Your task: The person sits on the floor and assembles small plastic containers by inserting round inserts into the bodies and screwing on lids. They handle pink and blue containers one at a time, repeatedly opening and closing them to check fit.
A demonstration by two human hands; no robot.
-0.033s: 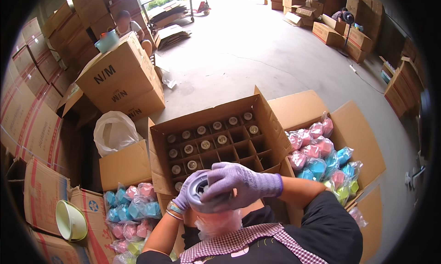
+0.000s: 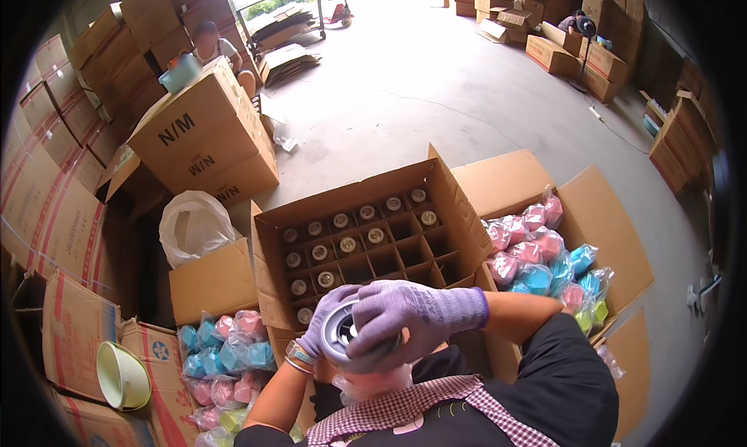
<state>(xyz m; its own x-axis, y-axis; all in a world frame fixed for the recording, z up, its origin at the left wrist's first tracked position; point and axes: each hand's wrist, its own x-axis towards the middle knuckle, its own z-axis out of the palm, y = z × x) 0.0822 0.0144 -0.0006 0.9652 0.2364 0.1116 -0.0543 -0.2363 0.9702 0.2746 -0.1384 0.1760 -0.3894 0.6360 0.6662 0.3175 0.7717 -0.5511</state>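
Both my hands wear lilac knitted gloves and are close together in front of my chest. My left hand (image 2: 328,319) is wrapped round the left side of a grey round lid with a ringed opening (image 2: 337,340). Over its top and right side curl the fingers of my right hand (image 2: 408,315). Beneath the lid is a pinkish thing in clear plastic (image 2: 366,386), largely hidden by the gloves. Just beyond stands an open carton (image 2: 268,299) with cardboard dividers; several upright pieces with round, shiny tops (image 2: 348,245) fill many of its cells.
Plastic-wrapped pink, blue and green faceted pieces lie in an open box on the right (image 2: 548,245) and a pile on the left (image 2: 226,357). A pale green bucket (image 2: 122,375) and a white bag (image 2: 194,225) are at left. A person (image 2: 214,46) sits behind tall cartons (image 2: 206,128).
My right hand has shifted slightly right and turned over the grey lid, whose ringed opening tilts a little more to the left. The boxes stay where they were.
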